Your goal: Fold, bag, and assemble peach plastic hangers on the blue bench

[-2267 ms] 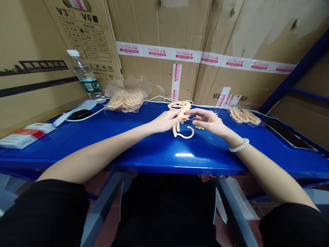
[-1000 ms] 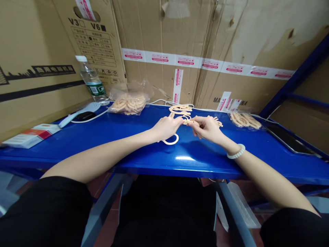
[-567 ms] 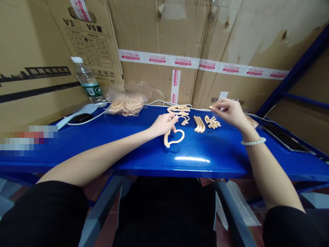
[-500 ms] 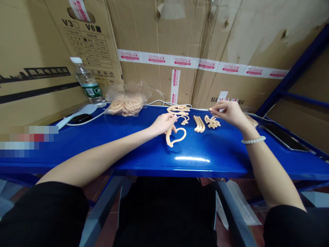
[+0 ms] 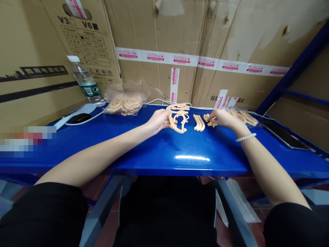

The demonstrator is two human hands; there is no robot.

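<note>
The left hand (image 5: 158, 120) pinches the looped strip (image 5: 180, 131) in its fingers; at 3 o'clock, the right hand (image 5: 223, 118) touches the small pieces (image 5: 207, 118), grip unclear

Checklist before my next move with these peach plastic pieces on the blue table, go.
1. Left hand has hold of the looped peach piece: ok.
2. Right hand is at the small pile of short pieces: ok.
3. Right fingers closed on a piece: cannot tell.
4. Row of curved strips lies between the hands, touched by neither: ok.
5. Water bottle is upright, well away from both hands: ok.
</note>
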